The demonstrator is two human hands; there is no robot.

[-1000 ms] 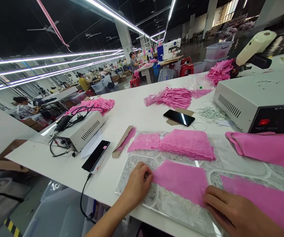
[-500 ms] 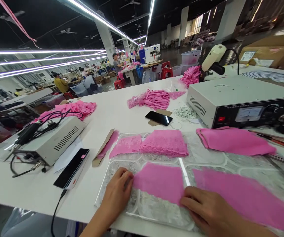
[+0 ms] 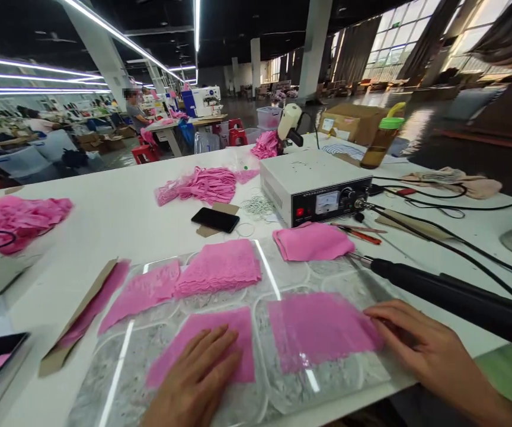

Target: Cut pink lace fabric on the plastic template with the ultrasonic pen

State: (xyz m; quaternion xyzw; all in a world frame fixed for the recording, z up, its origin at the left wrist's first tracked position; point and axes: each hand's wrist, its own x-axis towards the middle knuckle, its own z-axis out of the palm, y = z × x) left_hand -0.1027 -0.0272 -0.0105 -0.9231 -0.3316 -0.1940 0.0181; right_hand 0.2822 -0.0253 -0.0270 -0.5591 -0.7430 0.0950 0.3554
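My left hand (image 3: 196,373) lies flat, fingers stretched out, on a pink fabric piece (image 3: 242,332) at the front of a clear sheet with a grey marbled pattern (image 3: 318,385). To the right, my right hand (image 3: 425,344) pinches the right end of a second pink fabric piece (image 3: 313,326), which lies on the same sheet. Behind them sit a layered stack of pink fabric pieces (image 3: 223,267) and a single lace-edged pink piece (image 3: 149,287). A folded pink cloth (image 3: 312,240) rests near the tip of a black-handled tool (image 3: 438,290).
A control box with a dial (image 3: 318,184) stands at the back right, its cables trailing rightward. Beyond the sheet are a black phone (image 3: 215,219), pink straps (image 3: 209,185) and an orange cutter (image 3: 365,236). A bottle (image 3: 383,142) and cardboard box (image 3: 349,121) stand farther back.
The view has swung right. My left hand has moved from the left edge of the nearer fabric piece onto it. My right hand has moved from that piece to the right-hand one.
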